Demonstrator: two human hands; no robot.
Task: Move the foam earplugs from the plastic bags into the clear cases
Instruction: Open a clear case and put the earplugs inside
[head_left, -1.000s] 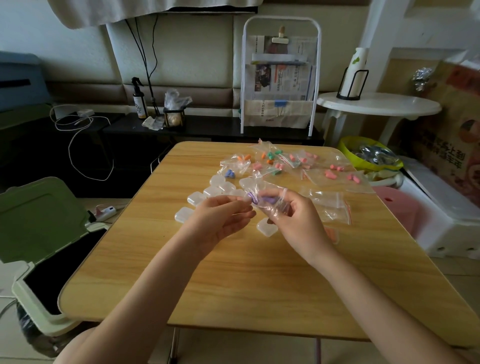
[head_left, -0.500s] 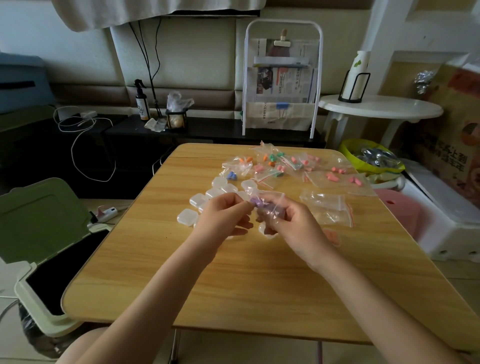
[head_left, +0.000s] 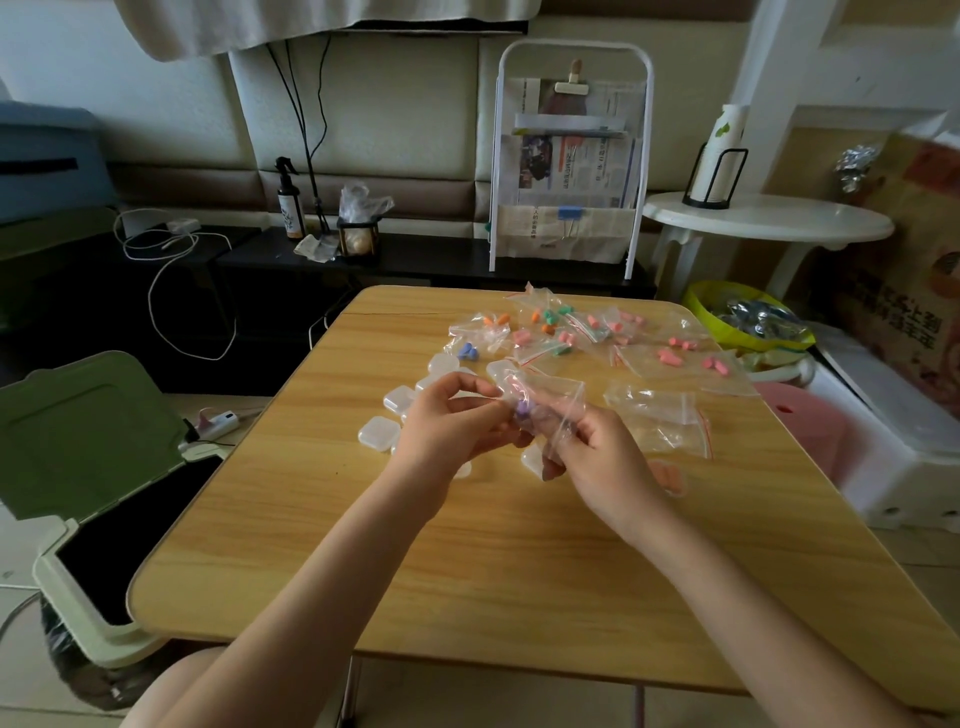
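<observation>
Head view: left hand (head_left: 452, 426), right hand (head_left: 597, 457) both pinch one bag (head_left: 545, 395) holding purple earplugs (head_left: 522, 410), count unclear.

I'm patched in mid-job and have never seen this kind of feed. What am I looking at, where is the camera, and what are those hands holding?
There is no machine here: these are a person's two bare hands, filmed by one wide-angle camera worn on the head, looking forward and down. The left hand and right hand together hold a clear plastic bag above the wooden table; purple earplugs show through it, and the fingers of both hands pinch it. On the table behind the hands lie small clear cases to the left and more bags with orange, green and pink earplugs farther back. Two seemingly empty bags lie to the right. A green bin stands open beside the table, on the floor to the left.
</observation>
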